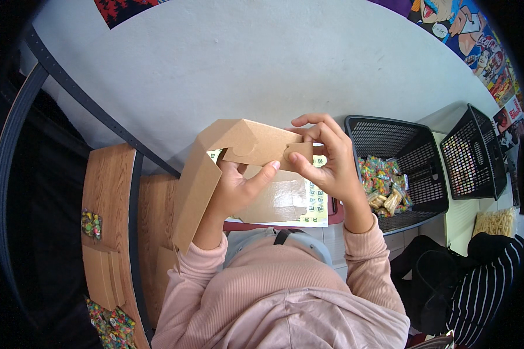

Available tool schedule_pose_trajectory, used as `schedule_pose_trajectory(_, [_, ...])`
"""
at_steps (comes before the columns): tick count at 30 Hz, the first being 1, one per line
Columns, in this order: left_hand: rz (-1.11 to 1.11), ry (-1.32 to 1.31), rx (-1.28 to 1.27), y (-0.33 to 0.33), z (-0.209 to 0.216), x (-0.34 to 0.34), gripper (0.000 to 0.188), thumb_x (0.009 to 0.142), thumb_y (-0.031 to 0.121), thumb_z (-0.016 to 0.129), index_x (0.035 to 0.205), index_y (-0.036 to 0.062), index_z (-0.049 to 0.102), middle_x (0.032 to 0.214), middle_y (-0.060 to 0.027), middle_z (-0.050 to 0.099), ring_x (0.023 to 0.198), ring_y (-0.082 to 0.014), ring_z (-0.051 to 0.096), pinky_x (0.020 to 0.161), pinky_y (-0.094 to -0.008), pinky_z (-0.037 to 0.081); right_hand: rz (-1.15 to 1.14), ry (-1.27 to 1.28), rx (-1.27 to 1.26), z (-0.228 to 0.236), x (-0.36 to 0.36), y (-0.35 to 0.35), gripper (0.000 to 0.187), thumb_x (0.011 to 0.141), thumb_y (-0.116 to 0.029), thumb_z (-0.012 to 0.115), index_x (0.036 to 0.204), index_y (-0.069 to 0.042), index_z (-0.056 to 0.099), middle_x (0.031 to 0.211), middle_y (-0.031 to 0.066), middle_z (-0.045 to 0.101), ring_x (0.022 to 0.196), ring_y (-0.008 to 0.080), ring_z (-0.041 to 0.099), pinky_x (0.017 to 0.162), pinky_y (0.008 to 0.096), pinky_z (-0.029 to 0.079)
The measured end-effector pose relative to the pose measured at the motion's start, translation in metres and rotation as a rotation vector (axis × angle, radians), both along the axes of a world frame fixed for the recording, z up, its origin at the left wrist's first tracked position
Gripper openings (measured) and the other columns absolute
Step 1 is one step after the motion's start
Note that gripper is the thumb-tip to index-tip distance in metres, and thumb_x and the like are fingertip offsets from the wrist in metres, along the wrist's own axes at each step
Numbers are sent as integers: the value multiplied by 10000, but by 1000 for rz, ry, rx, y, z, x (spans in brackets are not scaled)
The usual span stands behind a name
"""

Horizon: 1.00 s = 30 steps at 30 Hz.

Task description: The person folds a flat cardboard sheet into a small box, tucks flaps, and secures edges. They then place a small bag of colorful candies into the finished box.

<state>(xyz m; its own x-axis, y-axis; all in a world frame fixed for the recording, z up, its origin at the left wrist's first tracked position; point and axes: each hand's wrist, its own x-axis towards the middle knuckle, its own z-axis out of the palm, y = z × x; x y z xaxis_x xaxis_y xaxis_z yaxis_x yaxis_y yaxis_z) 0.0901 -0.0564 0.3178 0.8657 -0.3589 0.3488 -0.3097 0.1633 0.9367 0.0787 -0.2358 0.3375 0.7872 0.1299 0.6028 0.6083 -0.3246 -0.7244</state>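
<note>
A pink ribbed top (pixel 291 264) is filling the foreground nearest the camera. Beyond it, both hands are working on a partly folded kraft cardboard box (pixel 195 198), which is being held up in front of the torso. The right hand (pixel 335 166) is pinching a small end tab (pixel 300 151), its thumb pressing the front face while its fingers are curling over and behind the upper edge. The left hand (pixel 239 189) is reaching through the bent frame, its thumb bracing the panel's lower edge; its other fingers are mostly hiding behind the cardboard, so how firmly they are closing cannot be told. One long wall is hanging loose over the left forearm.

That loose wall could be the weak point: if the forearm is pushing against it, the frame could be twisting and its folds creasing off line. Too hard a thumb press could be bending or tearing the tab, and a slack left grip could be letting the panel spring open.

Below, a glossy panel (pixel 273 195) is lying over yellow printed sheets (pixel 317 203). To the right, a black mesh basket (pixel 390 131) is holding colourful candy packets (pixel 384 174).
</note>
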Motion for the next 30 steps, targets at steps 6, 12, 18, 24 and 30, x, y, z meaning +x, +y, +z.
schedule_pose_trajectory(6, [1, 151, 74, 9, 11, -5, 323, 767, 2, 612, 1072, -12, 508, 979, -70, 578, 901, -128, 556, 791, -280, 443, 3, -23, -43, 0, 0, 4, 256, 735, -106, 669, 762, 23, 449, 998, 124, 507, 897, 211, 584, 684, 315, 569])
schedule_pose_trajectory(12, [-39, 185, 18, 7, 11, -5, 270, 820, 83, 594, 1052, -39, 529, 975, -96, 591, 908, -138, 565, 793, -259, 446, -33, -65, -112, -2, -1, 5, 264, 743, -106, 663, 780, 18, 433, 998, 133, 501, 874, 227, 590, 686, 328, 563])
schedule_pose_trajectory(18, [-68, 235, -40, 5, 5, -2, 275, 825, 65, 591, 1068, -39, 515, 983, -90, 586, 913, -138, 565, 792, -267, 460, -39, -19, -92, -6, -3, 5, 259, 750, -90, 649, 801, 20, 420, 1008, 142, 492, 860, 240, 584, 717, 345, 550])
schedule_pose_trajectory(24, [-73, 214, -142, -9, -6, -1, 297, 835, 38, 570, 1104, -42, 473, 1025, -99, 566, 921, -151, 571, 794, -277, 493, -52, -10, -33, -13, 0, 3, 253, 763, -79, 631, 839, 30, 415, 1040, 155, 462, 906, 226, 558, 696, 332, 556])
schedule_pose_trajectory(30, [-3, 161, -116, -16, -11, -5, 289, 824, 13, 576, 1092, -32, 479, 1031, -102, 565, 924, -149, 574, 784, -261, 504, -74, -14, -22, -21, -2, 4, 264, 755, -63, 647, 843, 40, 421, 998, 143, 457, 860, 217, 546, 694, 333, 554])
